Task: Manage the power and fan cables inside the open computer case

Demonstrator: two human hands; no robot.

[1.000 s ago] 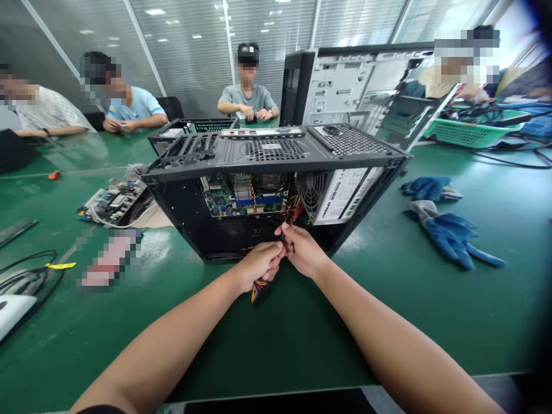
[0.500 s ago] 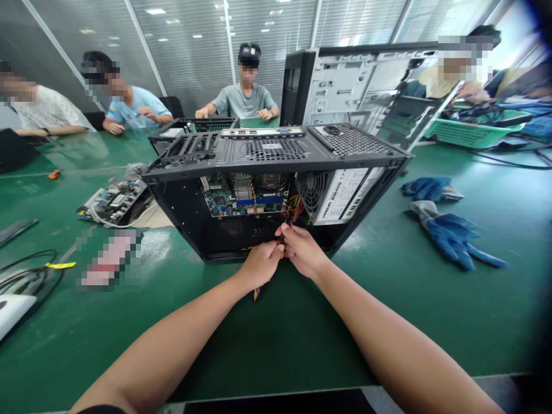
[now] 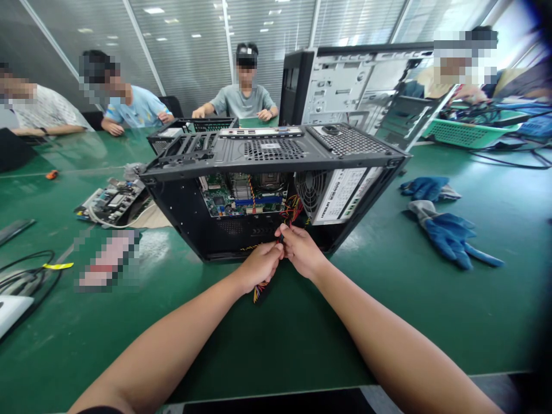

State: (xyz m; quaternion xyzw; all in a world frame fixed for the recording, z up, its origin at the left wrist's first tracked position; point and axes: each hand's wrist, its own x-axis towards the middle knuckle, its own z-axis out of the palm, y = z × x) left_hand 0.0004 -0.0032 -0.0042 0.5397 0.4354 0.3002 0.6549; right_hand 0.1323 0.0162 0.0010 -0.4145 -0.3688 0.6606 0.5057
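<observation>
An open black computer case (image 3: 190, 164) lies on its side in front of me, its interior facing me. Inside sit a green motherboard (image 3: 221, 201) and, to its right, a power supply (image 3: 338, 198) with a fan. Coloured power cables (image 3: 294, 208) run from it down to my hands. At the case's lower front edge, my left hand (image 3: 262, 264) is closed on the cable bundle, whose yellow and red ends (image 3: 257, 292) hang below it. Fingertips touching the left, my right hand (image 3: 302, 247) pinches the same cables higher up. The fingers partly hide what they grip.
Blue work gloves (image 3: 448, 230) lie at right, near a green basket (image 3: 474, 132) of cables. A loose circuit board (image 3: 112, 201) is at left, with black cables (image 3: 30, 276) nearer me. Another case (image 3: 297, 86) stands behind. Several people sit around the table (image 3: 431, 322).
Both hands keep their grip on the cables at nearly the same place. The view has shifted very slightly; the cable ends below my left hand show a little more.
</observation>
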